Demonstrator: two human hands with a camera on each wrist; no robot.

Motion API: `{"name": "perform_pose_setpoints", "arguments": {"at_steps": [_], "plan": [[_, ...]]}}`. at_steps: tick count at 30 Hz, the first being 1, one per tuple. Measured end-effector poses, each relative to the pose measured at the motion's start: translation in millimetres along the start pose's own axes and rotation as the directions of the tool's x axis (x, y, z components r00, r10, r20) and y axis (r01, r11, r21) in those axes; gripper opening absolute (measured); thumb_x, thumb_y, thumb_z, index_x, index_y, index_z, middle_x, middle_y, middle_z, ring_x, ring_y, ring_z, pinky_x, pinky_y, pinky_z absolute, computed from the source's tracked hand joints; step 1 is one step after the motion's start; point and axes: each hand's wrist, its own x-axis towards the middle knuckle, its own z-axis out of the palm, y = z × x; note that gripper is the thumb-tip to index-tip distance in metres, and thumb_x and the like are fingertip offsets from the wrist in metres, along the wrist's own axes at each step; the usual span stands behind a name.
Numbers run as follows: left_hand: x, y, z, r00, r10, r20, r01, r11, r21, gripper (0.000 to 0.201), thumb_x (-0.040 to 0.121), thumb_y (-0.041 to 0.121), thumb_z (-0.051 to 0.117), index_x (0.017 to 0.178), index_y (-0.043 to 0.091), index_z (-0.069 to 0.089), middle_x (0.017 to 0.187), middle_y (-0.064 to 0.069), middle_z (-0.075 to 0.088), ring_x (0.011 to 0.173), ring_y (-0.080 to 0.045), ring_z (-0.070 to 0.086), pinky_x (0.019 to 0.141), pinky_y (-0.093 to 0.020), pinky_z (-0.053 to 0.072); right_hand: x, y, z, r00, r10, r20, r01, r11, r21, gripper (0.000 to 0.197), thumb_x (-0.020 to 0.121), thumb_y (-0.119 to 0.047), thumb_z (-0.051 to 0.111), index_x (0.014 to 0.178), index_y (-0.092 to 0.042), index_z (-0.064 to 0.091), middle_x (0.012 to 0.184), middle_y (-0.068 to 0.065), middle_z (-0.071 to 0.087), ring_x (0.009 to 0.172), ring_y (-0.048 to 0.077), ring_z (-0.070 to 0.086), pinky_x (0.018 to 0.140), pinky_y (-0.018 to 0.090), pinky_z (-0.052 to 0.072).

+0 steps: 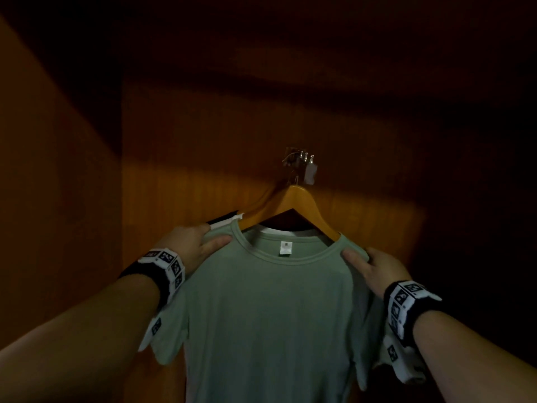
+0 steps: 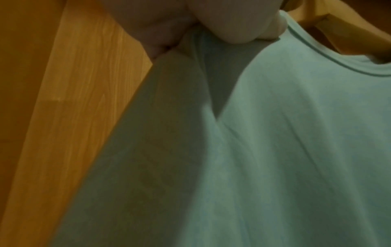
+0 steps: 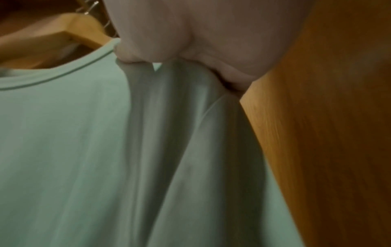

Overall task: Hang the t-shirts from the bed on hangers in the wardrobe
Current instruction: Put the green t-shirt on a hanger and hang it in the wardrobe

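Observation:
A pale green t-shirt (image 1: pixel 267 309) hangs on a wooden hanger (image 1: pixel 293 205) inside the dark wardrobe; the hanger's metal hook sits on a wall hook (image 1: pixel 299 164). My left hand (image 1: pixel 200 242) pinches the shirt's left shoulder, thumb on the front. My right hand (image 1: pixel 369 266) pinches the right shoulder the same way. In the left wrist view the thumb presses the green t-shirt (image 2: pixel 275 133) just below the collar. In the right wrist view bunched green t-shirt (image 3: pixel 84 133) hangs from the fingers, with the wooden hanger (image 3: pixel 63 33) above the collar.
Behind the green shirt another garment with a white and black edge (image 1: pixel 223 221) hangs on a second hanger. The wardrobe's wooden back panel (image 1: pixel 174 184) and left side wall (image 1: pixel 43 199) close in around the shirt. The upper and right parts are very dark.

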Motion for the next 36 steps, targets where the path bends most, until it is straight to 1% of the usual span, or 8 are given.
{"name": "perform_pose_setpoints", "arguments": {"at_steps": [3,8,12,17,19,24,30,36], "plan": [[-0.1,2.7,-3.1,0.997,-0.046,-0.067,0.056,0.987,0.152,0.067,0.084,0.092,0.021,0.102,0.031,0.044,0.083,0.008,0.059,0.075,-0.013,0.058,0.062,-0.03,0.049,2.0,-1.6,-4.4,0.999,0.037,0.015,-0.034,0.982,-0.184,0.09,0.074,-0.099,0.024,0.115,-0.029,0.062,0.11,-0.002,0.069,0.107,0.028,0.063,0.096,0.043,0.05],[5.6,5.1,-8.9,0.945,0.093,-0.314,-0.064,0.993,0.101,0.052,0.096,0.072,0.027,0.095,0.025,0.049,0.086,0.006,0.049,0.081,-0.019,0.051,0.068,-0.035,0.038,1.9,-3.9,-9.9,0.979,-0.052,-0.197,0.004,0.972,-0.237,0.065,0.09,-0.082,0.03,0.099,-0.025,0.06,0.099,-0.002,0.061,0.106,0.027,0.057,0.096,0.044,0.045],[10.2,13.8,-6.5,0.92,0.137,-0.368,-0.135,0.99,0.032,0.041,0.103,0.053,0.044,0.121,0.019,0.057,0.111,-0.002,0.054,0.105,-0.025,0.051,0.083,-0.037,0.04,5.6,-17.1,-6.0,0.933,-0.211,-0.291,0.168,0.971,-0.168,0.037,0.099,-0.049,0.055,0.123,-0.021,0.058,0.109,0.0,0.054,0.114,0.024,0.051,0.094,0.038,0.045],[13.2,39.8,6.6,0.964,0.076,-0.254,-0.096,0.993,-0.07,0.069,0.102,0.064,0.033,0.157,0.022,0.032,0.16,-0.006,0.033,0.147,-0.026,0.029,0.119,-0.047,0.029,5.5,-45.7,21.7,0.942,-0.237,-0.236,0.229,0.972,-0.058,0.064,0.103,-0.053,0.047,0.157,-0.023,0.033,0.154,0.004,0.042,0.143,0.025,0.037,0.118,0.043,0.033],[13.7,44.4,17.5,0.974,0.07,-0.216,-0.082,0.995,-0.048,0.074,0.101,0.068,0.025,0.158,0.023,0.032,0.161,-0.006,0.035,0.147,-0.026,0.033,0.12,-0.045,0.028,5.1,-50.2,40.1,0.929,-0.263,-0.262,0.262,0.964,-0.041,0.063,0.1,-0.059,0.046,0.152,-0.025,0.037,0.146,0.001,0.049,0.137,0.025,0.045,0.117,0.047,0.037],[10.6,47.1,27.0,0.954,0.069,-0.292,-0.08,0.996,-0.026,0.064,0.105,0.062,0.026,0.147,0.02,0.049,0.138,-0.006,0.062,0.122,-0.027,0.059,0.1,-0.039,0.044,5.0,-51.5,55.6,0.884,-0.242,-0.401,0.232,0.97,-0.074,0.05,0.097,-0.056,0.05,0.136,-0.025,0.05,0.122,-0.002,0.06,0.118,0.022,0.056,0.108,0.044,0.043],[11.5,50.4,30.9,0.963,0.014,-0.268,-0.032,0.997,-0.063,0.066,0.105,0.06,0.027,0.153,0.019,0.045,0.151,-0.006,0.054,0.135,-0.027,0.052,0.11,-0.038,0.039,4.3,-50.1,58.6,0.862,-0.25,-0.44,0.23,0.968,-0.099,0.051,0.1,-0.053,0.05,0.14,-0.021,0.052,0.124,-0.001,0.062,0.118,0.021,0.057,0.109,0.041,0.041],[15.6,38.3,45.2,0.968,-0.006,-0.25,-0.013,0.997,-0.074,0.072,0.103,0.066,0.023,0.156,0.022,0.042,0.156,-0.004,0.049,0.141,-0.025,0.047,0.114,-0.039,0.037,4.3,-53.4,71.6,0.847,-0.249,-0.469,0.227,0.968,-0.103,0.041,0.102,-0.046,0.054,0.133,-0.021,0.056,0.109,-0.004,0.061,0.108,0.02,0.058,0.104,0.037,0.04]]}}
